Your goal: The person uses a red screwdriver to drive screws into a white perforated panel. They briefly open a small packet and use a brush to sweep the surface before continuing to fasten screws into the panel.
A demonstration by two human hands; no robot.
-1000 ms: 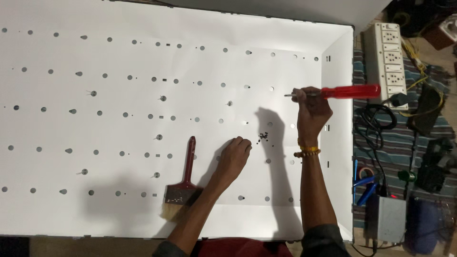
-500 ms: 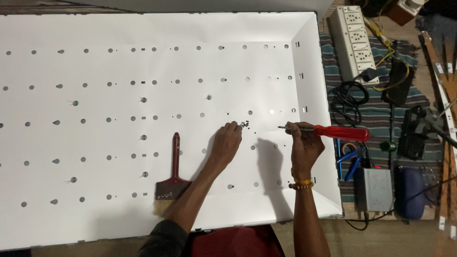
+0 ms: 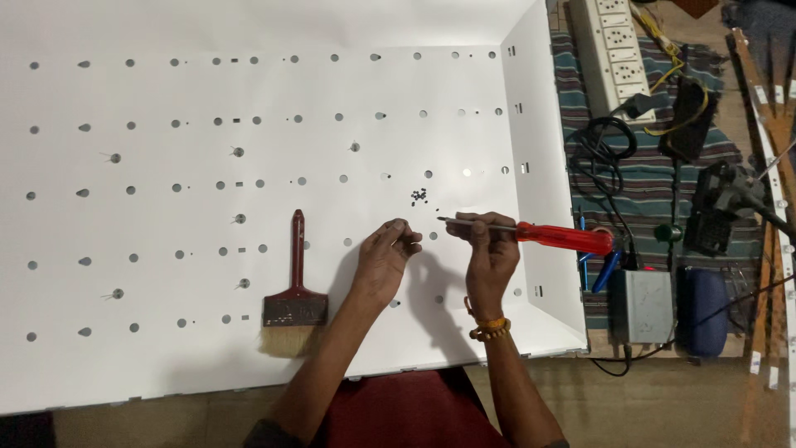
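My right hand [image 3: 491,259] is closed around the metal shaft of a red-handled screwdriver [image 3: 547,236]; the tool lies almost level, handle pointing right past the panel's raised side wall, tip pointing left toward my other hand. My left hand [image 3: 383,261] rests on the white perforated panel [image 3: 166,207], fingers curled, thumb and forefinger pinched together near the screwdriver tip; whether something small sits in that pinch I cannot tell. A small cluster of black screws [image 3: 419,197] lies on the panel just above and between both hands, apart from both. A paintbrush [image 3: 295,286] with dark red handle and pale bristles lies flat to the left of my left hand, handle up, bristles toward me. Off the panel to the right, on a striped cloth [image 3: 643,178]: a white power strip [image 3: 612,46], tangled black cables [image 3: 605,149], a grey box [image 3: 641,305].
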